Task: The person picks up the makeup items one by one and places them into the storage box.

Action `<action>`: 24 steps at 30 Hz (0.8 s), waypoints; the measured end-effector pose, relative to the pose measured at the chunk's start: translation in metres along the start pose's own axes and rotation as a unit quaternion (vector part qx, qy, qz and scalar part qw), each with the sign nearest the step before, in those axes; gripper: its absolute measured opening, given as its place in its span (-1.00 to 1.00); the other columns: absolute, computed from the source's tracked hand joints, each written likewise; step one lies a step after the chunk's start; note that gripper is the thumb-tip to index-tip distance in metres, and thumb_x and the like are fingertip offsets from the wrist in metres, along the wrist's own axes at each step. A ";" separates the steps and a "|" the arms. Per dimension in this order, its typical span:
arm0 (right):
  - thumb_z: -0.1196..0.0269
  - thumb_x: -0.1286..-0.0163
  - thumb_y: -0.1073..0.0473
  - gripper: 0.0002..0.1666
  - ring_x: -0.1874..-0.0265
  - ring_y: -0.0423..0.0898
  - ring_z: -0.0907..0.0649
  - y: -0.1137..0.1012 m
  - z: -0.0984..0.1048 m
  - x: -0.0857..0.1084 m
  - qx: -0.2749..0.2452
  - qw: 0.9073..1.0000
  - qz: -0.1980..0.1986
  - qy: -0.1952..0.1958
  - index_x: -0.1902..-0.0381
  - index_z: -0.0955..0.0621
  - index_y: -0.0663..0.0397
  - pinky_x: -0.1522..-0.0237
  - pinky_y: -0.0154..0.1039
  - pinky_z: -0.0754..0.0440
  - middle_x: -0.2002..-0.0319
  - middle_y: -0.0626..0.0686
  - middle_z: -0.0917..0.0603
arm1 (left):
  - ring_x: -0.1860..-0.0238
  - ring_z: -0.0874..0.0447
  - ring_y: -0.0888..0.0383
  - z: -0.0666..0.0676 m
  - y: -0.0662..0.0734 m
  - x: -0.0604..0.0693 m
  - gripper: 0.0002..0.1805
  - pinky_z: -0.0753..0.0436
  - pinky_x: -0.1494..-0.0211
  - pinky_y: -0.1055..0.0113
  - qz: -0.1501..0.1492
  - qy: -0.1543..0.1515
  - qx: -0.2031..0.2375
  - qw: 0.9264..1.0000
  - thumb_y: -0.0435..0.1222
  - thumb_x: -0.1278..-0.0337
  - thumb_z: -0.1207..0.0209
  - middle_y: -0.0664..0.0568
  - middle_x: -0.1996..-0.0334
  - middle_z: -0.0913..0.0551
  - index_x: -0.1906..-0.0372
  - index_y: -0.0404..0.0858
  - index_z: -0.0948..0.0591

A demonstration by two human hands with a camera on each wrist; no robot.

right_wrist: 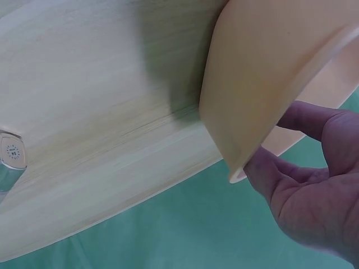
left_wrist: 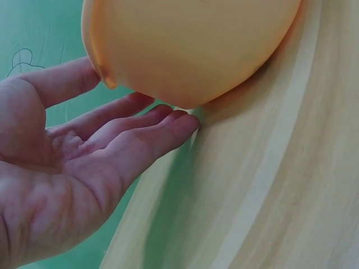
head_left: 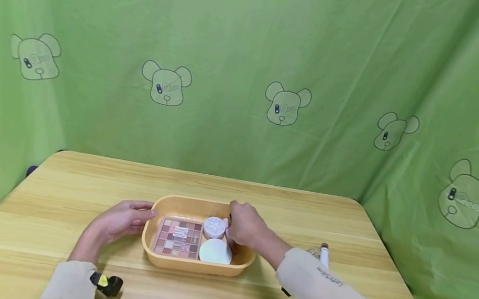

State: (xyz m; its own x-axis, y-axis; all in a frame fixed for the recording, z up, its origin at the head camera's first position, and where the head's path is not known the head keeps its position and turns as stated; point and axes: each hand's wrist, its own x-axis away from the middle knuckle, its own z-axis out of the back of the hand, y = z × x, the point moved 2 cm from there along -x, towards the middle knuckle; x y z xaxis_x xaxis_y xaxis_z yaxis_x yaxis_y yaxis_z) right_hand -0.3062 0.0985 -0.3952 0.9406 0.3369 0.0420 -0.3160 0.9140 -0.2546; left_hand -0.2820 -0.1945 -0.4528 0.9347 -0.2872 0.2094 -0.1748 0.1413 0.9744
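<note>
An orange plastic basket (head_left: 173, 263) stands on the table. In it lie an eyeshadow palette (head_left: 164, 246), a round embossed case (head_left: 214, 227) and a plain white round case (head_left: 215, 251). My left hand (head_left: 126, 220) touches the basket's left end, its fingers fairly straight against the outer wall in the left wrist view. Over the right end, my right hand (head_left: 247, 226) reaches in with curled fingers and pinches a slim pale item (head_left: 227, 224), mostly covered by the hand. The right wrist view shows the fingertips hidden behind the rim.
Right of the basket, partly behind the right sleeve, lie a white tube (head_left: 324, 255) and a small clear item (head_left: 314, 252). A small dark thing (head_left: 286, 292) shows beneath that sleeve. Green curtain (head_left: 221, 146) hangs behind the wooden table (head_left: 85, 181).
</note>
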 end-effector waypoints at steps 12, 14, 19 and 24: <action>-0.33 -0.28 0.35 -0.72 0.50 -0.08 -0.61 -0.002 -0.006 0.000 0.005 1.000 -0.008 -0.007 0.08 -0.55 0.31 0.59 -0.37 -0.63 0.43 0.15 -0.61 | -0.35 -0.49 -0.29 0.000 0.000 0.000 -0.29 -0.58 -0.41 -0.01 -0.005 0.003 0.008 1.000 -0.24 -0.47 -0.10 -0.49 -0.39 -0.37 -0.50 -0.56 -0.16; -0.32 -0.30 0.35 -0.70 0.50 -0.09 -0.62 -0.002 -0.007 0.000 0.003 1.000 -0.013 -0.012 0.04 -0.55 0.33 0.60 -0.38 -0.63 0.42 0.16 -0.62 | -0.35 -0.50 -0.29 0.000 0.000 0.000 -0.29 -0.59 -0.40 0.00 -0.006 0.002 0.008 1.000 -0.24 -0.48 -0.10 -0.49 -0.39 -0.37 -0.49 -0.56 -0.16; -0.29 -0.32 0.35 -0.71 0.52 -0.08 -0.61 -0.001 -0.009 -0.001 0.010 1.000 -0.021 -0.015 0.04 -0.56 0.35 0.62 -0.38 -0.61 0.43 0.16 -0.61 | -0.34 -0.51 -0.29 0.000 0.000 0.000 -0.28 -0.60 -0.38 0.01 -0.005 0.002 0.009 1.000 -0.24 -0.47 -0.11 -0.49 -0.38 -0.37 -0.49 -0.56 -0.16; -0.25 -0.33 0.36 -0.80 0.54 -0.08 -0.61 -0.001 -0.012 -0.002 0.018 0.999 -0.021 -0.016 0.09 -0.57 0.32 0.67 -0.38 -0.58 0.45 0.14 -0.59 | -0.33 -0.51 -0.29 0.000 0.000 -0.001 -0.28 -0.61 -0.38 0.00 -0.006 0.003 0.010 1.000 -0.23 -0.47 -0.11 -0.49 -0.38 -0.37 -0.49 -0.56 -0.16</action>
State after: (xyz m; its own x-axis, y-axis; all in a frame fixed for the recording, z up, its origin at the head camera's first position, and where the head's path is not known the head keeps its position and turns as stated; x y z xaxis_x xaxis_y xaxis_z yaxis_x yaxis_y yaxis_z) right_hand -0.3061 0.0938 -0.4068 0.9486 0.3052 0.0833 -0.2817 0.9348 -0.2161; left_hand -0.2825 -0.1944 -0.4532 0.9383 -0.2839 0.1976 -0.1700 0.1190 0.9782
